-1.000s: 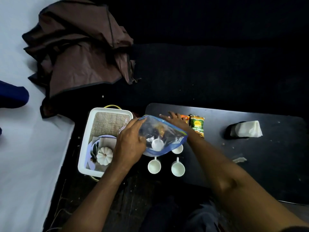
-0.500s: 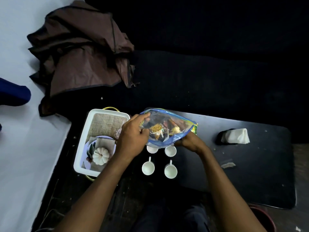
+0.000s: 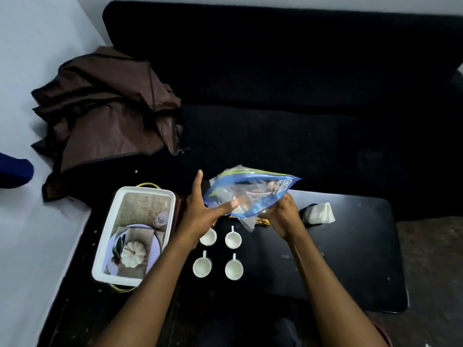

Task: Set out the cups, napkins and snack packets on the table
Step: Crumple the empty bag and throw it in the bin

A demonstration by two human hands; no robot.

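Left fingers (image 3: 198,186) straight against bag (image 3: 253,187), right fingers (image 3: 285,205) gripping it; packets (image 3: 269,190) inside blurred.

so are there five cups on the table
No, four cups stand on the table, in two rows of two.

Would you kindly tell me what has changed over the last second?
The left hand let go of the zip bag and now touches it with straight fingers. The right hand, earlier reaching toward the packets, now grips the bag's lower edge, raised clear of the cups. Four cups, napkins and tray stayed put.
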